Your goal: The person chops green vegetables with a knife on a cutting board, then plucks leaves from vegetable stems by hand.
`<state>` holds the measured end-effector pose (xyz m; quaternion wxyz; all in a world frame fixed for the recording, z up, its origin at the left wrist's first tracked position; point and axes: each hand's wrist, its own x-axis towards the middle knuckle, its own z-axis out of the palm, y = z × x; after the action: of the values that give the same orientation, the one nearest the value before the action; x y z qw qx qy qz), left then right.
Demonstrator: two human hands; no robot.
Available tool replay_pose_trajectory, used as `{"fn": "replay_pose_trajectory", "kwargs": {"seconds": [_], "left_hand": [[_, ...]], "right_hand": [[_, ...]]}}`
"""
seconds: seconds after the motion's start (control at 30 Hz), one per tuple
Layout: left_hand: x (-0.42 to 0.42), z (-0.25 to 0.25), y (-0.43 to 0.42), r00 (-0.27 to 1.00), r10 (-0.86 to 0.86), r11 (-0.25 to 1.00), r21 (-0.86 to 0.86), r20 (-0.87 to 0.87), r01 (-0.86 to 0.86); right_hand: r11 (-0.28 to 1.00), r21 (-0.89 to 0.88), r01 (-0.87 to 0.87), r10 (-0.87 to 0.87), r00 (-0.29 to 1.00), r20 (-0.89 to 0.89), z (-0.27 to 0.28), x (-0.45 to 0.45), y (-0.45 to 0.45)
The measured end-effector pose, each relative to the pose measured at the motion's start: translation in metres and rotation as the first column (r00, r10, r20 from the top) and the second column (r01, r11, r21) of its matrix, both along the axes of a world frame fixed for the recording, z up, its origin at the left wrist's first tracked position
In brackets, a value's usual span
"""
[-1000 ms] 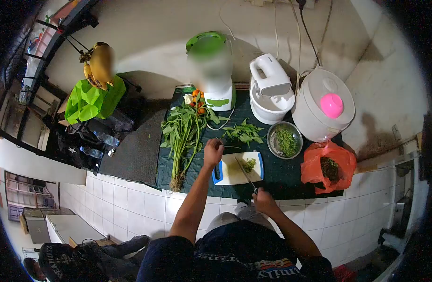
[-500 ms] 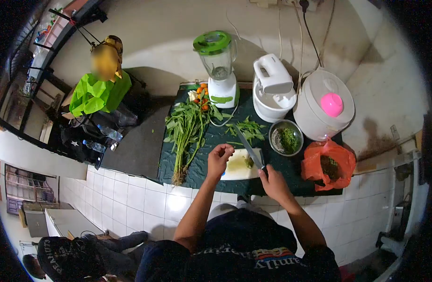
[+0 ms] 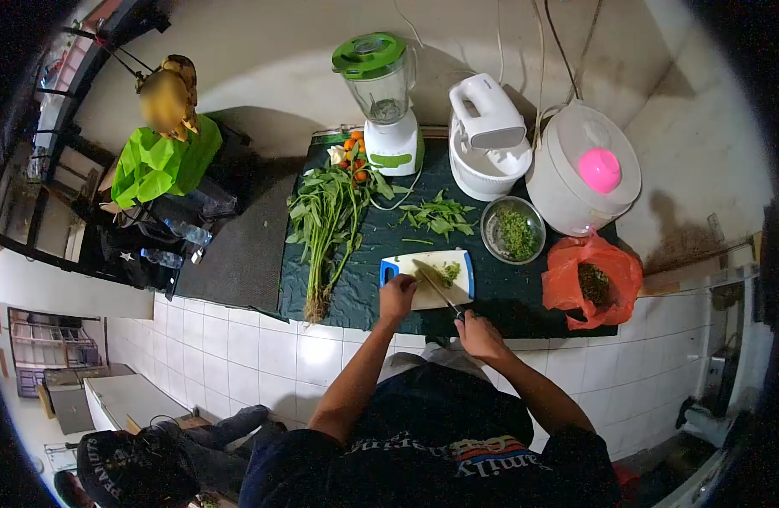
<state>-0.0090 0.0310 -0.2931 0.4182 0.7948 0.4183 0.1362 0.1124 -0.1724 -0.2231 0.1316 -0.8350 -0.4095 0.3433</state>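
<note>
The right hand [image 3: 481,334] has its fingers wrapped round the knife [image 3: 441,295], beside chopped greens [image 3: 449,273] on the cutting board [image 3: 462,293], near side of the worktop [image 3: 508,298]. Keep the left hand [image 3: 398,298], fingers curled, any hold unclear, clear of the edge. Compared with half a second ago, the blade is lower, over the board.

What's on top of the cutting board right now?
Chopped greens lie on the cutting board, with the knife angled across it. The left hand covers part of the left side; whatever sits beneath hand or knife can't be seen.
</note>
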Motion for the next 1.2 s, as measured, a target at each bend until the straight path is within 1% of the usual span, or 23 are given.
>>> {"fn": "replay_pose_trajectory", "kwargs": {"seconds": [0.03,0.1,0.13,0.2,0.23,0.3,0.33,0.4,0.53,0.6,0.63,0.7,0.83,0.9,0.93,1.03,1.13,1.2], "left_hand": [[0.004,-0.003,-0.001,1.000,0.004,1.000,-0.004,0.000,-0.004],[0.013,-0.006,-0.003,0.995,-0.066,0.995,0.077,0.080,0.060],[0.017,-0.006,-0.005,0.995,-0.062,0.996,0.075,0.081,0.056],[0.023,-0.007,-0.007,0.993,-0.116,0.972,0.208,0.000,0.113],[0.026,-0.008,-0.006,0.993,-0.116,0.972,0.208,0.002,0.113],[0.031,-0.007,-0.007,0.987,-0.103,0.909,0.393,-0.120,0.143],[0.031,-0.006,-0.008,0.987,-0.106,0.909,0.391,-0.119,0.145],[0.028,-0.004,-0.010,0.988,-0.105,0.851,0.504,-0.112,0.147],[0.026,-0.005,-0.009,0.982,-0.122,0.820,0.542,-0.147,0.183],[0.024,-0.007,-0.006,0.968,-0.205,0.765,0.593,-0.143,0.250],[0.026,-0.008,-0.002,0.969,-0.204,0.763,0.597,-0.140,0.247],[0.022,-0.012,-0.003,0.957,-0.259,0.820,0.493,-0.131,0.290],[0.021,-0.020,-0.002,0.949,-0.286,0.822,0.475,-0.131,0.313],[0.020,-0.021,0.000,0.929,-0.344,0.801,0.473,-0.136,0.366],[0.022,-0.019,0.002,0.931,-0.341,0.801,0.477,-0.134,0.362],[0.019,-0.016,-0.002,0.904,-0.401,0.807,0.411,-0.145,0.424],[0.019,-0.017,-0.002,0.916,-0.380,0.822,0.407,-0.129,0.398],[0.019,-0.017,-0.002,0.918,-0.373,0.831,0.390,-0.139,0.397]], "right_hand": [[1.000,-0.004,-0.004,0.004,1.000,0.000,-0.004,-0.001,-0.001],[0.998,0.034,0.056,-0.058,0.997,0.042,-0.013,-0.003,-0.001],[0.998,0.032,0.052,-0.053,0.998,0.043,-0.016,-0.003,-0.002],[0.991,0.066,0.118,-0.122,0.991,0.055,-0.017,-0.004,-0.002],[0.991,0.067,0.118,-0.122,0.991,0.057,-0.015,-0.003,-0.002],[0.992,0.061,0.108,-0.110,0.993,0.037,-0.012,0.000,-0.003],[0.992,0.059,0.110,-0.113,0.993,0.039,-0.012,0.000,-0.003],[0.991,0.088,0.103,-0.109,0.992,0.066,-0.012,-0.001,-0.005],[0.988,0.120,0.098,-0.107,0.992,0.067,-0.010,-0.006,-0.003],[0.989,0.115,0.090,-0.097,0.994,0.059,-0.005,-0.011,0.000],[0.989,0.120,0.088,-0.096,0.993,0.063,-0.006,-0.011,0.004],[0.991,0.108,0.076,-0.083,0.995,0.061,-0.009,-0.017,0.007],[0.985,0.152,0.079,-0.098,0.988,0.123,-0.016,-0.024,0.015],[0.971,0.215,0.101,-0.132,0.981,0.139,-0.017,-0.025,0.022],[0.971,0.218,0.097,-0.130,0.981,0.142,-0.018,-0.025,0.027],[0.981,0.163,0.107,-0.131,0.980,0.148,-0.017,-0.027,0.033],[0.973,0.192,0.127,-0.154,0.979,0.134,-0.020,-0.028,0.035],[0.971,0.208,0.119,-0.154,0.974,0.164,-0.024,-0.029,0.036]]}}
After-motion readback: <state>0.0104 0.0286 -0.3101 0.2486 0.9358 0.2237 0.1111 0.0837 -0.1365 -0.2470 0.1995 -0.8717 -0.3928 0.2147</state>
